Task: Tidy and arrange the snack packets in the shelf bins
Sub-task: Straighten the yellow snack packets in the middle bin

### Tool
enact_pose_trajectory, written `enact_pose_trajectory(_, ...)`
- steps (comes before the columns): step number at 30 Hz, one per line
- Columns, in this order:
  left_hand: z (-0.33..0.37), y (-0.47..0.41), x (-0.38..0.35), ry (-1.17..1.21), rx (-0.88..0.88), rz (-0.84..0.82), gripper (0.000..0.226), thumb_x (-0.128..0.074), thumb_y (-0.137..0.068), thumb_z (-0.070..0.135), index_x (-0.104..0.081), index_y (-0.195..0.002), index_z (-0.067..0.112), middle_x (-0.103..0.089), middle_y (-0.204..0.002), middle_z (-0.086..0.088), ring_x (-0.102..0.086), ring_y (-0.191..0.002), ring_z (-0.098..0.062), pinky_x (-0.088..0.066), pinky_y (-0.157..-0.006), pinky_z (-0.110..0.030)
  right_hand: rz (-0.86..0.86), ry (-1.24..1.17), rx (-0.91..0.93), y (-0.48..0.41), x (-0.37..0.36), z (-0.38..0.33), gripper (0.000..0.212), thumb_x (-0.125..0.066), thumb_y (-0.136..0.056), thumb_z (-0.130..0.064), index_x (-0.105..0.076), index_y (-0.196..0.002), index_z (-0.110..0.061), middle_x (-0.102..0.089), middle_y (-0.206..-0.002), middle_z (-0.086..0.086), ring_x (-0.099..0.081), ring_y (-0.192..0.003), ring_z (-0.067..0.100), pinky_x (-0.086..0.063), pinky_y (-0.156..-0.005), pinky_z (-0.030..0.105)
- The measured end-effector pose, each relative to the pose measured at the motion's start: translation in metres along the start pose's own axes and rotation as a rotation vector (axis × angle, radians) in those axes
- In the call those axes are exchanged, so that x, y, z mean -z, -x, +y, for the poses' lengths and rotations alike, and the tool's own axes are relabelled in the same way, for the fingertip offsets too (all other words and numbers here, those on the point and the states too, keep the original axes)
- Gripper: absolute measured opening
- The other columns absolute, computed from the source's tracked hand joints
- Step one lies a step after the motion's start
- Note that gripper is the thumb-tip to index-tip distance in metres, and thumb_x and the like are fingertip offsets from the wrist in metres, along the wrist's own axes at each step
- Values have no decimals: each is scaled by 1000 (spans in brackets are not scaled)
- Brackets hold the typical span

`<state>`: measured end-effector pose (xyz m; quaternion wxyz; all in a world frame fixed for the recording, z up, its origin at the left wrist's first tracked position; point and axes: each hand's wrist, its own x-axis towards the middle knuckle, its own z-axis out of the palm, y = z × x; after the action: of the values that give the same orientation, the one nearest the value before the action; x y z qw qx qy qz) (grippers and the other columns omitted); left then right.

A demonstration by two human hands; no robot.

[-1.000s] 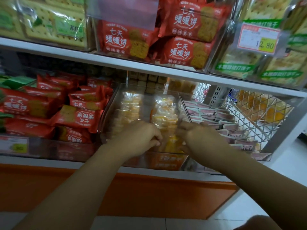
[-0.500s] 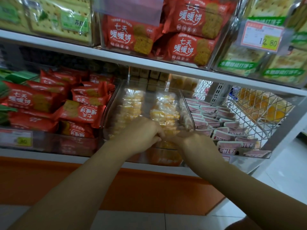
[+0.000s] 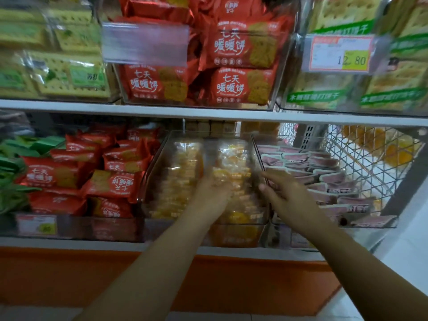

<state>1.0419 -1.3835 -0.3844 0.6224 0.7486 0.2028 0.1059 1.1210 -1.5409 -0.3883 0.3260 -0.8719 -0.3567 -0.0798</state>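
Note:
A clear plastic bin point(image 3: 151, 172) on the lower shelf holds several yellow snack packets point(image 3: 178, 172) in see-through wrap. My left hand point(image 3: 208, 193) is inside the bin and grips one of these yellow packets point(image 3: 228, 176), lifted slightly above the rest. My right hand point(image 3: 287, 193) hovers at the bin's right wall with fingers loosely spread, holding nothing. The picture is motion-blurred.
Red biscuit packets point(image 3: 115, 181) fill the bin to the left, green packets point(image 3: 14, 167) beyond them. Pink-brown packets point(image 3: 324, 179) line the bin to the right, beside a wire basket point(image 3: 370, 163). The upper shelf point(image 3: 208, 114) carries red and green-labelled packets and a price tag point(image 3: 340, 54).
My hands have parted: the right let go and drew back to the right, while the left reached deeper into the bin with a yellow packet. The camera tilted upward.

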Motion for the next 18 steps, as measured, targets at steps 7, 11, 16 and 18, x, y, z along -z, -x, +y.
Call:
enact_pose_trajectory(7,-16,-26,-25,-171,82,169,70,-57,-67,51,-38,-132,36,-45,-138,-2,-41,-128,-29,-38,-103,-50,-78,-32,32,-3,-13,21,35,-48,-94,-32,-54,-127,-24,-38,-144,3,-42,-127,21,-39,-102,35)
enact_pose_trajectory(11,-18,-27,-25,-197,97,164,82,-63,-79,50,-22,-146,26,-43,-141,0,-42,-128,-24,-37,-106,-44,-189,6,90,0,0,22,35,-46,-94,-36,-55,-126,-25,-26,-152,0,-34,-134,19,-33,-102,30)
enact_pose_trajectory(16,-17,-30,-28,-260,50,84,74,-61,-77,55,-27,-140,35,-55,-127,4,-54,-113,-19,-44,-99,-42,-190,-1,112,7,5,18,33,-52,-91,-37,-58,-121,-24,-34,-146,2,-46,-123,20,-39,-92,28)
enact_pose_trajectory(18,-17,-29,-28,-267,32,20,71,-60,-78,57,-27,-138,38,-55,-126,9,-54,-111,-14,-44,-99,-38,-167,6,140,7,4,18,28,-57,-87,-40,-59,-109,-22,-45,-130,0,-53,-106,19,-43,-82,29)
